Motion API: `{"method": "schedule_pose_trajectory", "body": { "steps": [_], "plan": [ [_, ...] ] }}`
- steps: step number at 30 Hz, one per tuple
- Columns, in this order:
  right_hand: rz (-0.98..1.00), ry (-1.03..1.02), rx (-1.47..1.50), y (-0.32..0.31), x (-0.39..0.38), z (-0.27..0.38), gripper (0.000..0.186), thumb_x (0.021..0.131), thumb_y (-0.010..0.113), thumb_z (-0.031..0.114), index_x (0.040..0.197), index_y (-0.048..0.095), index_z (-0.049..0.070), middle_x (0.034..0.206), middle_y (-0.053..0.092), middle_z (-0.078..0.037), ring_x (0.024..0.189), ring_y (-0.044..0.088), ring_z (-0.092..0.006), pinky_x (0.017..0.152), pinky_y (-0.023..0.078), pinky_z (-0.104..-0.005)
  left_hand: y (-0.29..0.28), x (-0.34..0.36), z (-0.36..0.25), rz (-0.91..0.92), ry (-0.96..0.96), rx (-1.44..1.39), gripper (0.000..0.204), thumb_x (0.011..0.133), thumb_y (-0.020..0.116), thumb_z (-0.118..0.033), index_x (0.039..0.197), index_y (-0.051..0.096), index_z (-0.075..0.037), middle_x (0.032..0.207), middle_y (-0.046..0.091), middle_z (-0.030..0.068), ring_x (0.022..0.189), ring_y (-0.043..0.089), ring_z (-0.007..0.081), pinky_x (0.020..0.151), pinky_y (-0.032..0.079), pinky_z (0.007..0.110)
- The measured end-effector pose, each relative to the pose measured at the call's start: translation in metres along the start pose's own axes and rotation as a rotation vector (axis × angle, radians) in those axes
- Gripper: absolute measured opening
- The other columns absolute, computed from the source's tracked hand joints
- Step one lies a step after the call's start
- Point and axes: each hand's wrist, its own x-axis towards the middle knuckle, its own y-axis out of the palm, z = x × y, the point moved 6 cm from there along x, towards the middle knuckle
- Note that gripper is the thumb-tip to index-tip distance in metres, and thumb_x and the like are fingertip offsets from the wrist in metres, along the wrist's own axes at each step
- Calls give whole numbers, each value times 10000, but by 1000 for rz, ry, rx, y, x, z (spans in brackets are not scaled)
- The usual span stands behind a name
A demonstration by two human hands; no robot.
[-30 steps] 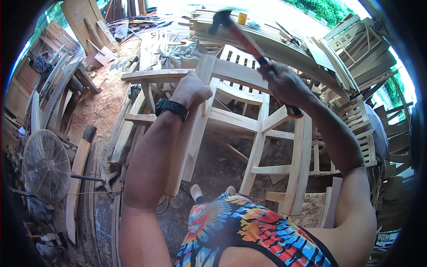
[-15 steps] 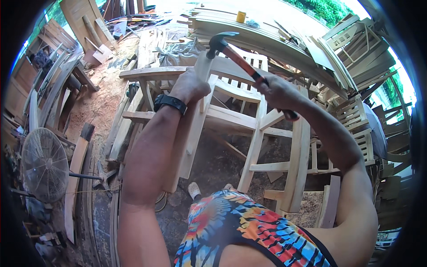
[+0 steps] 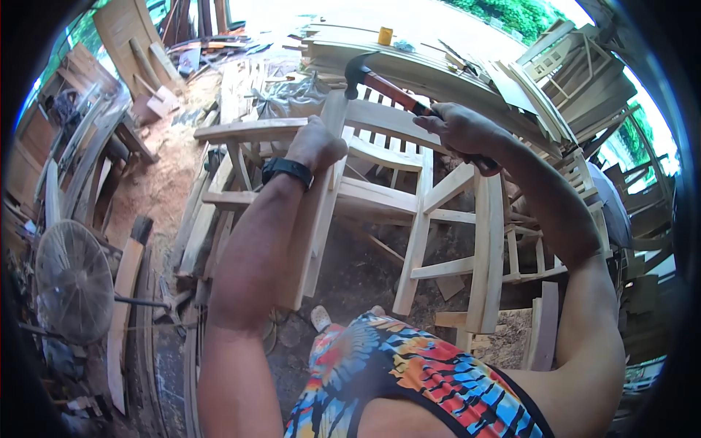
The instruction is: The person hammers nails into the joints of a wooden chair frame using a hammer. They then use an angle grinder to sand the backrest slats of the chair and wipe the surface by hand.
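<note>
Gripping the hammer [image 3: 394, 91], my right hand [image 3: 467, 135] conceals mid-handle; the butt shows below. The hammer head [image 3: 357, 73] is located near the upper end of the wooden post [image 3: 335, 109]; contact cannot be confirmed. My left hand [image 3: 319, 146] is clamped on the post, fingertips hidden. My left forearm [image 3: 252, 255] obscures lower framing. The fan [image 3: 75, 281] appears blurred.

Hammer head [image 3: 354, 74] looks metal; chair frame [image 3: 378, 194] bare, matt, smooth-looking wood; grey sheet [image 3: 293, 99] crinkled plastic; shirt [image 3: 420, 347] cloth.
</note>
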Motion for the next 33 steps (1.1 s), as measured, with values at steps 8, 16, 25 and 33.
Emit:
{"method": "schedule_pose_trajectory", "body": {
  "steps": [8, 16, 25, 33],
  "plan": [
    [-342, 53, 599, 3, -92, -118, 353, 1060, 555, 405, 1002, 576, 58, 573, 496, 33, 390, 468, -66, 344, 371, -264, 25, 10, -19, -98, 405, 568, 546, 838, 650, -268, 1292, 590, 29, 1220, 658, 264, 1227, 609, 419, 1040, 502, 458],
    [-865, 235, 666, 58, -262, -221, 384, 867, 808, 264, 1114, 639, 23, 724, 586, 20, 555, 532, -68, 496, 405, -253, 11, 56, 52, 32, 1264, 983, 282, 855, 695, -121, 1136, 715, -101, 1067, 673, 201, 1002, 636, 396, 874, 506, 524],
    [-371, 1106, 851, 237, -423, -409, 307, 805, 866, 197, 993, 700, 20, 727, 632, -45, 571, 576, -113, 516, 463, -288, 11, -23, -16, 558, 748, 412, 570, 833, 686, -92, 1383, 581, 17, 1323, 566, 230, 1262, 547, 340, 1065, 437, 421],
    [-132, 1273, 1175, 539, -418, -664, 192, 886, 747, 242, 800, 663, 94, 668, 626, -45, 493, 548, -195, 477, 453, -350, 49, -71, -82, 562, 57, -223, 477, 1048, 524, -304, 1414, 549, 2, 1111, 687, 171, 969, 699, 215, 840, 572, 356]
  ]
}}
